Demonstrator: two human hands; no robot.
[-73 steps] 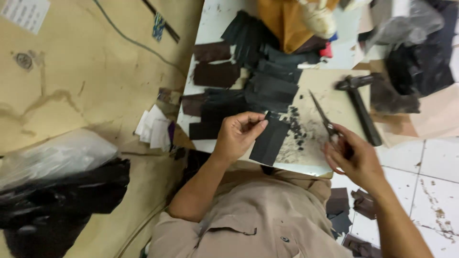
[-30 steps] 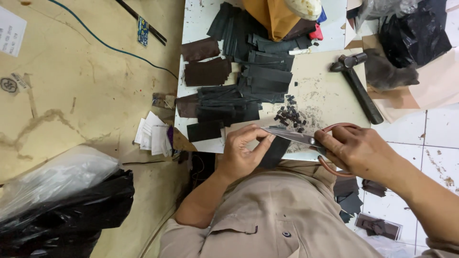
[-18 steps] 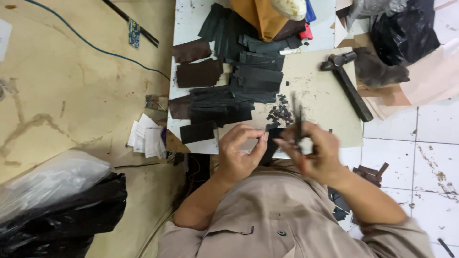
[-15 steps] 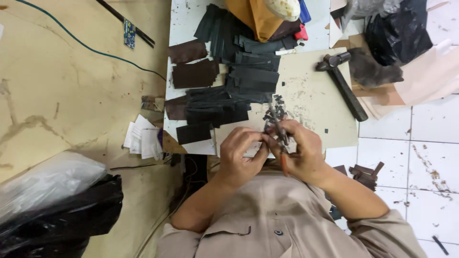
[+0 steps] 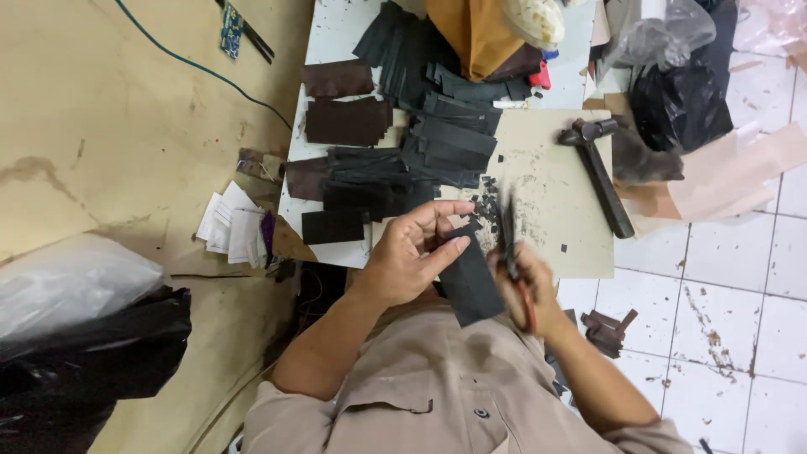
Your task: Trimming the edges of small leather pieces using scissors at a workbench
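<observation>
Two hands work over the near edge of the surface point(image 5: 555, 244). Left hand point(image 5: 412, 256) pinches a dark rectangular leather piece point(image 5: 471, 282) between thumb and fingers, holding it above the lap. Right hand point(image 5: 525, 290), blurred, grips scissors point(image 5: 508, 244) just beside that piece, blades pointing away. Stacked dark strips point(image 5: 437, 151) and a hammer point(image 5: 601, 168) lie on the surface beyond.

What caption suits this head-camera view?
Left hand holds a black strip while the right hand works scissors over a cluttered table.
</observation>
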